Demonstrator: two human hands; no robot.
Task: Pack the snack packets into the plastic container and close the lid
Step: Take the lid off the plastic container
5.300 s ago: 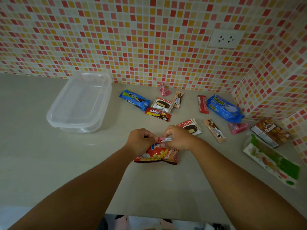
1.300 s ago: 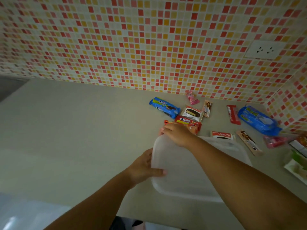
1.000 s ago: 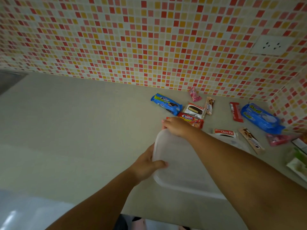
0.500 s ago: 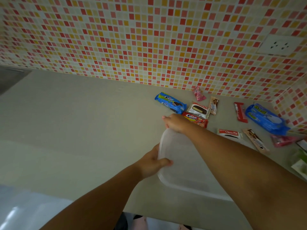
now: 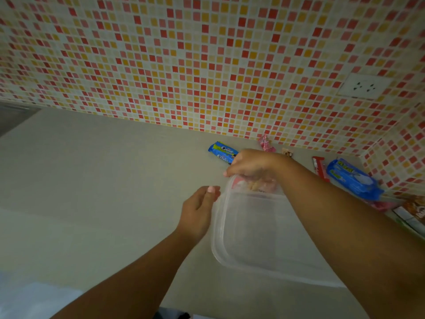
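Note:
The clear plastic container [image 5: 253, 238] lies on the beige counter right in front of me. My right hand [image 5: 253, 164] reaches over it and pinches its far edge, fingers closed on the plastic. A red snack packet [image 5: 241, 184] shows blurred through the plastic just under that hand. My left hand [image 5: 197, 212] lies against the container's left rim with loose fingers and holds nothing. A blue Oreo packet [image 5: 222, 151] lies beyond the right hand. Whether the lid is on I cannot tell.
More packets lie along the tiled wall: a pink one [image 5: 265, 143], a red bar [image 5: 318, 165], a large blue pack [image 5: 351, 180] and a brown pack [image 5: 414, 208] at the right edge. A wall socket [image 5: 365, 86] sits upper right. Bare counter [image 5: 103, 180] stretches left.
Over five seconds the container came from the far left to in front of me. In the last half second my left hand let go of its near-left side and my right hand lifted at the far edge.

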